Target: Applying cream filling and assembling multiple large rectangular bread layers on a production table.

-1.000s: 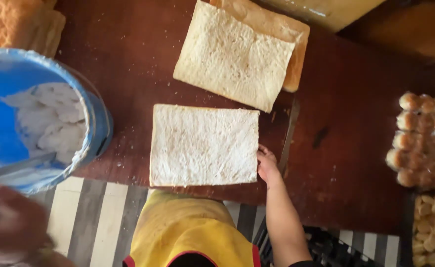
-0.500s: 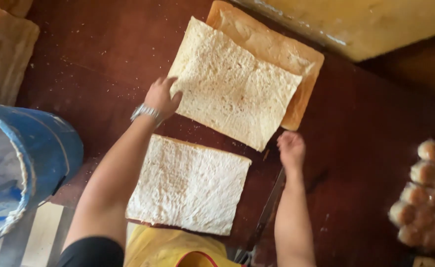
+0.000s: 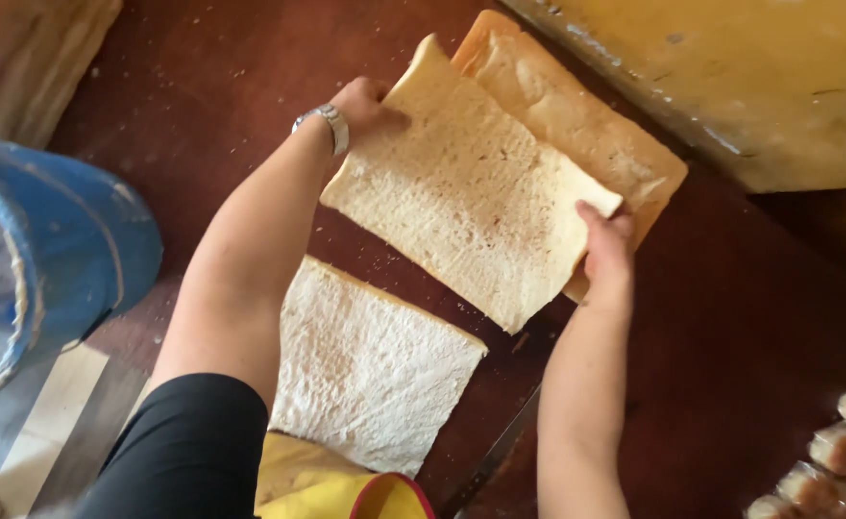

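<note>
Both hands grip one large, thin rectangular sheet of pale sponge cake, lifted at a slant above the dark reddish-brown wooden desk. The left hand, with a silver wristwatch on its wrist, pinches the sheet's upper left edge, thumb on top. The right hand clasps the opposite edge, fingers curled over the rim.

Under the raised sheet's far side lies a golden-brown crusted slab of the same cake, flat on the desk and partly covered by it. Nearer the person, just below the held sheet, a second cake sheet coated with white cream lies flat, apart from both hands. Crumbs are scattered over the desk around them.

At the left edge stands a blue plastic bucket. A long metal knife blade lies on the desk beside the right forearm. A yellow boxy surface fills the upper right corner, and small round brownish buns show at the lower right. A yellow cloth sits at the bottom edge.
</note>
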